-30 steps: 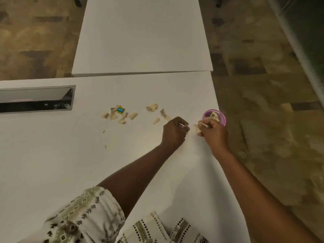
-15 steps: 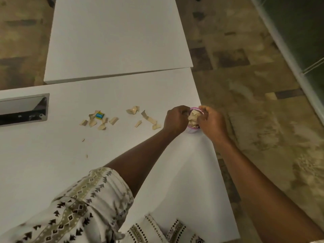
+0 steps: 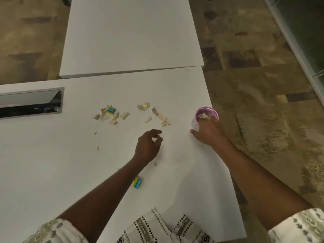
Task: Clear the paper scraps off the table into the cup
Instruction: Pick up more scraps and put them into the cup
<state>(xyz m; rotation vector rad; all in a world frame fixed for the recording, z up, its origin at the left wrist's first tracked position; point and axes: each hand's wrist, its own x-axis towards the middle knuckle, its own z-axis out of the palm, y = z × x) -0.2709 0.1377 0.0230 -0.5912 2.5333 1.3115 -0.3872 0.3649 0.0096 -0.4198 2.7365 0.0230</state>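
Head view: right hand (image 3: 208,132) grips the cup (image 3: 206,114); left hand (image 3: 148,146) hovers loosely curled, empty, near scraps (image 3: 158,115).

There is only one view. The camera sits on the person's head and looks forward and down, from quite near, over both forearms to the white table (image 3: 52,172). The floor (image 3: 263,102) shows at right.

I see the cup (image 3: 206,116) at the table's (image 3: 52,172) right edge with scraps inside; loose scraps (image 3: 122,114) lie to its left, my hands nearer me.
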